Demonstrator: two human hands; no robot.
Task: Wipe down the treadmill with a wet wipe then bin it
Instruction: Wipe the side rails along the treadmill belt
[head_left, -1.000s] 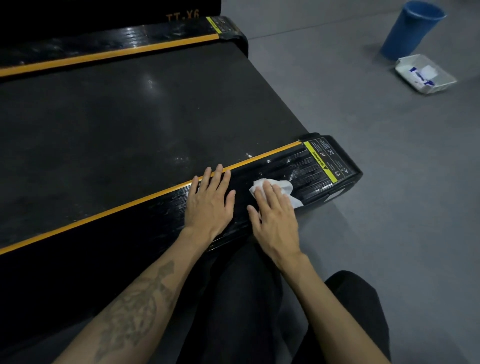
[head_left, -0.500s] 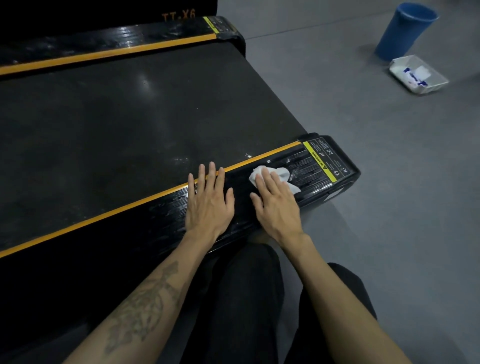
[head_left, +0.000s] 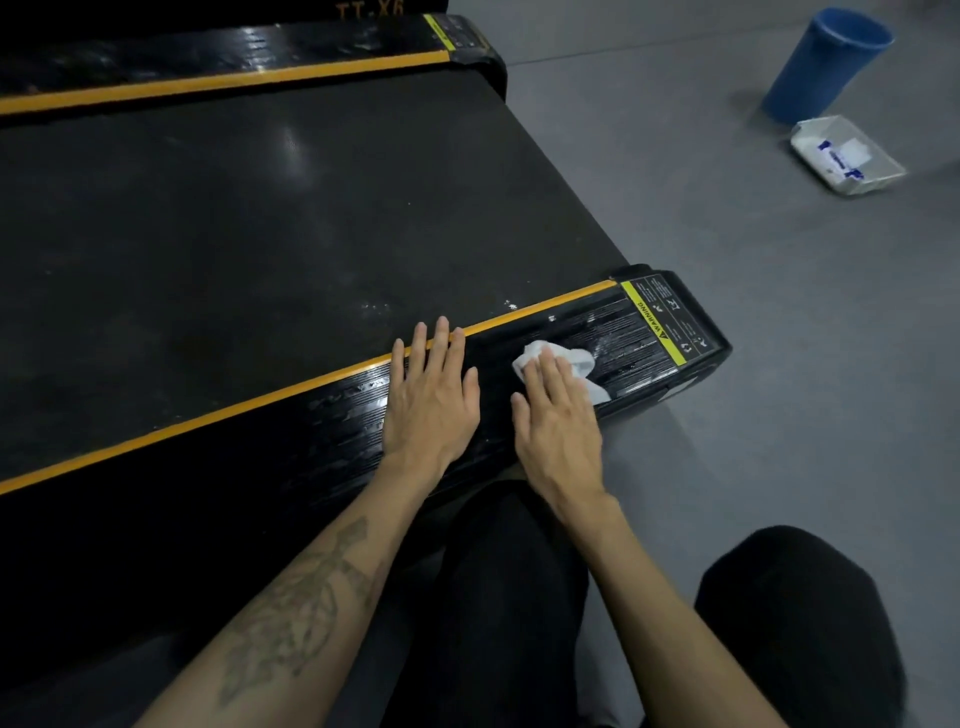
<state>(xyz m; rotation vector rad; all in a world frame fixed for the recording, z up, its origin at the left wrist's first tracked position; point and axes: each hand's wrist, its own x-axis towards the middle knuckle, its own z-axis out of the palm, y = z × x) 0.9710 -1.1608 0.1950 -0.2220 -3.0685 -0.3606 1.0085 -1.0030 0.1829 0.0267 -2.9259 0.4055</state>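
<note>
Treadmill (head_left: 260, 218) fills most of your view, its dark belt bordered by two glossy black side rails, each edged with an orange stripe. Your right hand (head_left: 558, 426) lies flat on the near side rail (head_left: 353, 410), close to its rear end, with the fingers (head_left: 550, 379) extended and held together, pressing the white wet wipe (head_left: 579, 364) against the rail rather than gripping it; crumpled parts of the wipe show beyond your fingertips and to their right. Just past the wipe sits the yellow warning label (head_left: 653, 325) on the rail's end cap. Your left hand (head_left: 434, 395) rests palm down on the same rail, just beside the right one, fingers straight and slightly spread, with nothing under it; its fingertips reach the orange stripe (head_left: 234, 408). Wet streaks shine on the rail around both hands. On the grey floor (head_left: 779, 364), well apart from the treadmill at the upper right, a blue bin (head_left: 826, 67) stands upright with a white pack of wipes (head_left: 847, 156) just beside it. Your dark-trousered knees show at the bottom.
</note>
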